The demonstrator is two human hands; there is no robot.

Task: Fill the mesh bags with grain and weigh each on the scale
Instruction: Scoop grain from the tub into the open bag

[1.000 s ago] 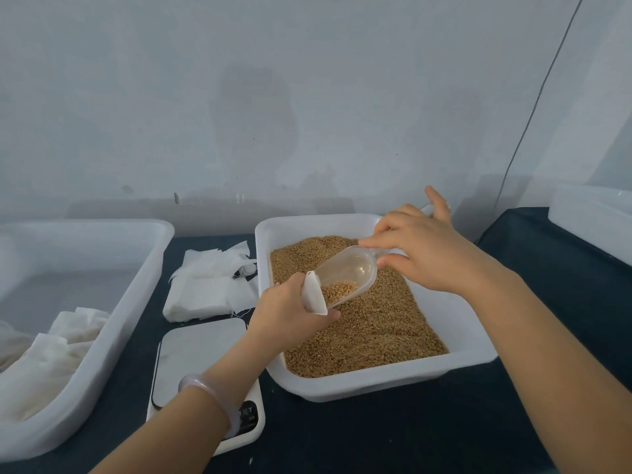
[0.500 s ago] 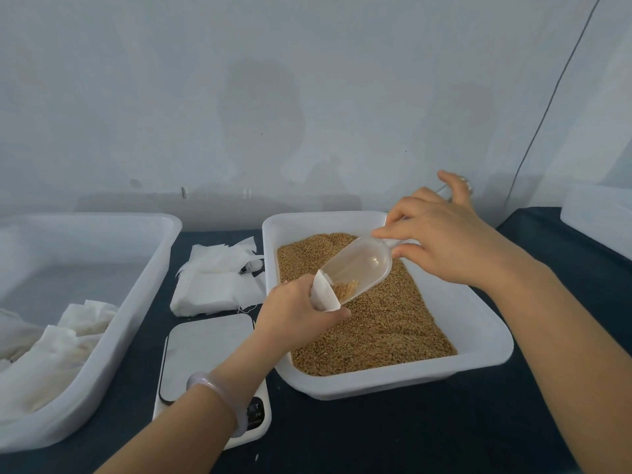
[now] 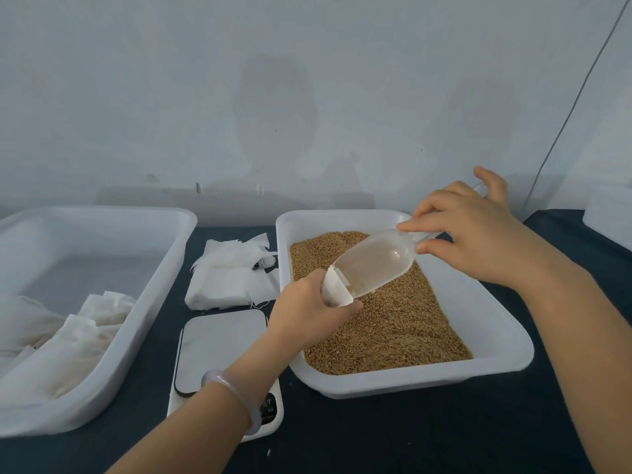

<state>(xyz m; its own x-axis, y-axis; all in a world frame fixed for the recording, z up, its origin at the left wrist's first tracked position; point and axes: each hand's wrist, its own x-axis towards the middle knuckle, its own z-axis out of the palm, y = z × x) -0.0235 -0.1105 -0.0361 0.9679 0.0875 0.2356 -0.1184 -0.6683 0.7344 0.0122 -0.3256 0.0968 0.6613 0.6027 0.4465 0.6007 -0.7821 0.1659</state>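
My left hand [image 3: 304,311] grips a small white mesh bag [image 3: 337,290] over the left edge of a white tub [image 3: 502,340] filled with brown grain [image 3: 403,319]. Its open mouth faces up and to the right. My right hand [image 3: 468,237] pinches the handle of a clear plastic scoop [image 3: 376,261], tilted down with its lip in the bag's mouth. Only a few grains lie at the scoop's lip. A white scale [image 3: 222,350] with a bare grey platform sits just left of the tub, partly under my left forearm.
A heap of flat white mesh bags [image 3: 232,271] lies behind the scale. A large white tub [image 3: 160,289] at the left holds several white bags [image 3: 65,340]. Another white container [image 3: 608,213] shows at the far right. A dark cloth covers the table [image 3: 376,436].
The scoop has tipped steeper and its grain has run down into the bag, leaving the scoop nearly empty. My right hand has risen a little; my left hand stays put.
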